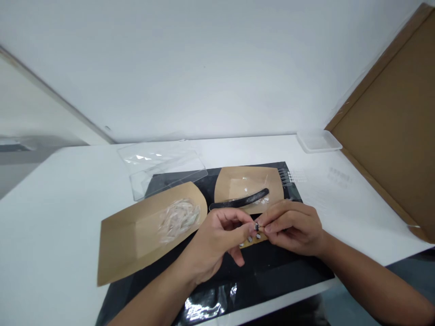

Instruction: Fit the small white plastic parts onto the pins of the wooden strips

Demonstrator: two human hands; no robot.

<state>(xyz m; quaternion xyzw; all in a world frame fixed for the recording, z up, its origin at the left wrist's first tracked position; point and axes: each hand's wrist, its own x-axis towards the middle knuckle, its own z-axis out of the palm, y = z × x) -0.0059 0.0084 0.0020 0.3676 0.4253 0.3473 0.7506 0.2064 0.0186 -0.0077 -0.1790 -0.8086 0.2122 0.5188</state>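
My left hand (226,233) and my right hand (295,226) meet over the front of a black mat (272,267). Between their fingertips is a small dark, shiny piece (257,226), pinched from both sides; its exact kind is too small to make out. Just beneath the fingers lies a yellowish strip (250,242) bearing several small shiny bits, partly hidden by my hands. A black curved nail file (243,199) rests across the brown paper tray (222,179) behind them, which also holds small pale bits.
To the left, a longer brown paper tray (118,240) holds a heap of clear plastic slivers (180,219). Clear plastic sheets (136,181) lie behind it. A translucent lid or tub (319,141) stands at the back right, beside a big cardboard panel (390,122). Clear stickers (295,176) lie nearby.
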